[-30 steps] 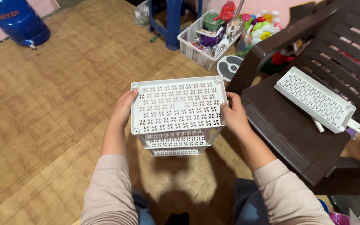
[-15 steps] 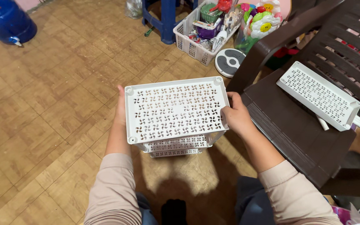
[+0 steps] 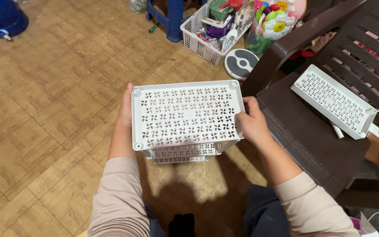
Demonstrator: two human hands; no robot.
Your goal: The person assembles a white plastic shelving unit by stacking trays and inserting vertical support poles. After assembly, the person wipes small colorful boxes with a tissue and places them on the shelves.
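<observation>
Long pale pink sleeves to the wrists, bare left hand (image 3: 126, 107), bare right hand (image 3: 252, 125), dark trousers

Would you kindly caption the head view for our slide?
Left hand and right hand hold a white perforated shelf rack beside a brown chair.

Both forearms, in pale long sleeves pushed back from the wrists, reach forward and slightly apart from the body. The left hand (image 3: 125, 112) stands edge-on with its palm turned inward, thumb uppermost and fingers hidden from view. The right hand (image 3: 252, 125) mirrors it, palm inward, its fingers (image 3: 250, 103) curled in a grip and wrist straight.
</observation>
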